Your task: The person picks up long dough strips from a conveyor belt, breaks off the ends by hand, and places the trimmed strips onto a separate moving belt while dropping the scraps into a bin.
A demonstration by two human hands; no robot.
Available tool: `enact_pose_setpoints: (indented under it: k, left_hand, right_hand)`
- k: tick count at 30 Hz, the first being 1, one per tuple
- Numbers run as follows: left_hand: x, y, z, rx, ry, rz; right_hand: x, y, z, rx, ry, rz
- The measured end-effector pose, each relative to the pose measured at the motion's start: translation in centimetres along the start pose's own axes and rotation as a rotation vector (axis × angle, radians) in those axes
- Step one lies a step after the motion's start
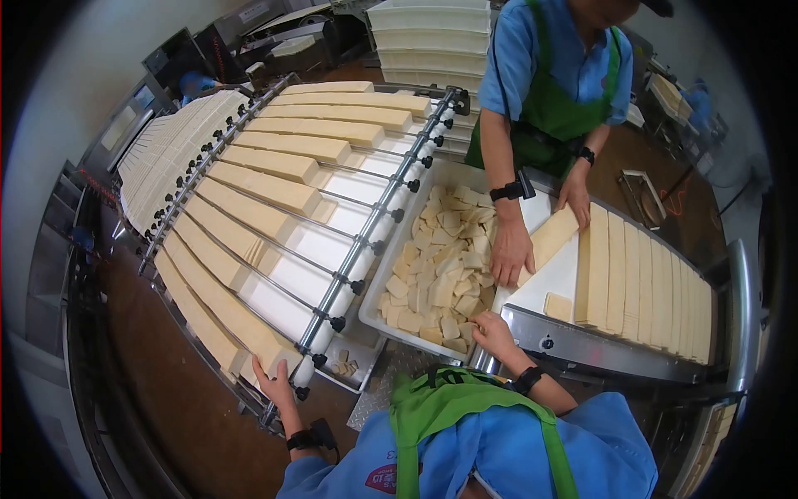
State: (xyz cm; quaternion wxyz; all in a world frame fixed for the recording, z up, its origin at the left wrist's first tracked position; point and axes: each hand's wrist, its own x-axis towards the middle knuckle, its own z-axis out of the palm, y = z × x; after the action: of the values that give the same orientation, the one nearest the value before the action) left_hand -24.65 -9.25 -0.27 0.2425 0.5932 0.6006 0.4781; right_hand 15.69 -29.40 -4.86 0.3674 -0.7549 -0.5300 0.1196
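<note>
My left hand (pixel 276 386) is at the near end of a long pale-yellow block (pixel 224 312), thumb and fingers on either side of that end. The block lies in a lane between metal rods on a white conveyor (pixel 345 220), beside several similar blocks. My right hand (pixel 496 338) is over the near right edge of a white bin (pixel 401 336), its fingers curled; what they hold, if anything, is hidden. Flat pale offcuts (pixel 445 262) fill the bin. Across from me, a co-worker's two hands rest on a long block (pixel 550 243) lying at an angle.
A row of upright blocks (pixel 640 283) stands on the right conveyor, with a small cut piece (pixel 558 307) near its edge. Metal rails with black knobs (pixel 357 287) cross the left conveyor. Stacked white crates (pixel 431 37) stand behind. A small tray (pixel 353 359) with scraps sits below.
</note>
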Motion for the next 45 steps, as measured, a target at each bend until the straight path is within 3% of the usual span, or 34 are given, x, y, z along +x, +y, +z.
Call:
enact_pose_setpoints:
  k: [10,13,16,19,22,26,29,38,45]
  left_hand:
    - [-0.1,1.0,0.3,-0.122,0.003,-0.081]
    - [0.1,0.9,0.0,0.037,-0.006,-0.038]
    - [0.5,1.1,-0.3,0.289,0.023,0.292]
    - [1.1,4.3,-1.1,0.627,-0.070,0.606]
    - [2.7,5.8,-1.3,0.763,-0.363,1.008]
    - [3.5,6.3,-0.8,0.799,-0.594,1.006]
    - [3.6,6.6,-0.6,0.765,-0.603,0.981]
    - [3.9,5.0,-0.1,0.758,-0.525,1.037]
    - [3.8,2.8,-0.3,0.813,-0.349,1.051]
  right_hand:
    - [0.0,-0.3,-0.3,0.014,-0.020,0.029]
    - [0.0,-0.3,-0.2,0.008,-0.022,0.022]
    - [0.0,-0.2,-0.1,0.014,0.020,-0.006]
    - [-0.1,0.1,0.2,0.016,0.049,-0.028]
    - [-0.1,0.0,0.2,0.012,0.043,-0.029]
    - [0.0,-0.1,0.1,0.000,0.038,-0.030]
    - [-0.1,0.2,0.4,0.008,0.046,-0.024]
    - [-0.1,0.3,0.4,0.001,0.034,-0.014]
    - [-0.2,0.1,0.2,-0.029,0.023,-0.005]
